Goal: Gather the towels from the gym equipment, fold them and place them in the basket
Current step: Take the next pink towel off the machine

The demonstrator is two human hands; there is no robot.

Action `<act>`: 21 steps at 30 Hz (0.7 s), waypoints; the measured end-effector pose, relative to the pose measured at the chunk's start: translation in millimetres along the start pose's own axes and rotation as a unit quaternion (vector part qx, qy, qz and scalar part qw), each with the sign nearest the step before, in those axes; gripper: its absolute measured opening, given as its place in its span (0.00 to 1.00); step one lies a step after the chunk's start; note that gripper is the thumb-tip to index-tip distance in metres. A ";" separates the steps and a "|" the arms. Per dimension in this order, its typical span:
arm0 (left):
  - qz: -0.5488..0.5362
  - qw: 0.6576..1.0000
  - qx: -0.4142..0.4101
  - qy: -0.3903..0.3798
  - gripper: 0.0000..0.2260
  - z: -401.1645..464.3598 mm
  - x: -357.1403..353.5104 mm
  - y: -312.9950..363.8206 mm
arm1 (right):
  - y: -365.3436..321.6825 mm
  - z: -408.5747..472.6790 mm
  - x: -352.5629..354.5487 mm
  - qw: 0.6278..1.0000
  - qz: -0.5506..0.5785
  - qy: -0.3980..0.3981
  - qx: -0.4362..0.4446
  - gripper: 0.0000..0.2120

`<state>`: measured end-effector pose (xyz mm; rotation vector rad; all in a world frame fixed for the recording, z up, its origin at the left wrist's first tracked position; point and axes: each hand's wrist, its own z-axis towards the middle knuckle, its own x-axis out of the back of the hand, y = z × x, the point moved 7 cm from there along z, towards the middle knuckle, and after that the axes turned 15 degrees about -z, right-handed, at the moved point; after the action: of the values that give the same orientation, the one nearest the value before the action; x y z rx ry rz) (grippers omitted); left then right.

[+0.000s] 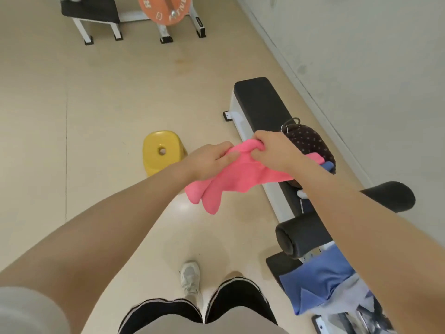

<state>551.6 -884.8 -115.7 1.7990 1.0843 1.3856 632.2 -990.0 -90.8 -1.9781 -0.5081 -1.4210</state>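
A pink towel (231, 179) hangs bunched between both my hands, in the air beside the black padded bench (260, 102). My left hand (212, 160) grips its near-left edge, and my right hand (269, 148) pinches the top edge close by. The loose lower end droops toward the floor. On the bench just behind my right hand sits a dark brown dotted fabric basket (310, 143) with a loop handle; a bit of pink and blue cloth shows at its near side. A blue towel (322, 285) drapes over the bench's near end, partly hidden by my right forearm.
A yellow plastic stool (161, 150) stands on the beige floor left of the bench. A rack with an orange weight plate (166, 8) and a black seat (91, 8) stands at the far end. A white wall runs along the right. Black foam rollers (298, 235) jut out near me.
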 end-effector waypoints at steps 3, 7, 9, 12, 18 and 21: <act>-0.053 0.998 -0.031 0.022 0.12 41.9 41.5 -2.4 | 12.6 56.5 6.4 0.996 0.080 -0.023 -0.031 0.06; -0.072 0.996 -0.047 0.025 0.10 108.7 88.8 -9.8 | 27.0 132.8 20.8 0.991 0.128 0.008 -0.023 0.10; -0.052 0.998 -0.035 0.014 0.11 151.6 112.2 -19.3 | 35.2 175.3 30.1 0.991 0.125 0.038 -0.022 0.09; 0.041 0.999 -0.012 -0.020 0.14 226.8 146.6 -35.6 | 53.9 249.1 48.7 0.998 0.044 0.045 -0.014 0.07; 0.085 0.994 -0.002 -0.071 0.12 379.3 215.3 -21.1 | 119.0 391.6 113.9 0.998 0.010 0.038 -0.055 0.12; 0.083 0.993 -0.011 -0.077 0.08 446.4 242.0 -6.3 | 152.0 442.6 137.2 0.995 0.033 0.028 -0.089 0.11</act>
<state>1008.7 -663.9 -126.4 1.9818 0.8522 1.3227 1081.5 -800.4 -96.1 -2.0659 -0.2977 -1.5205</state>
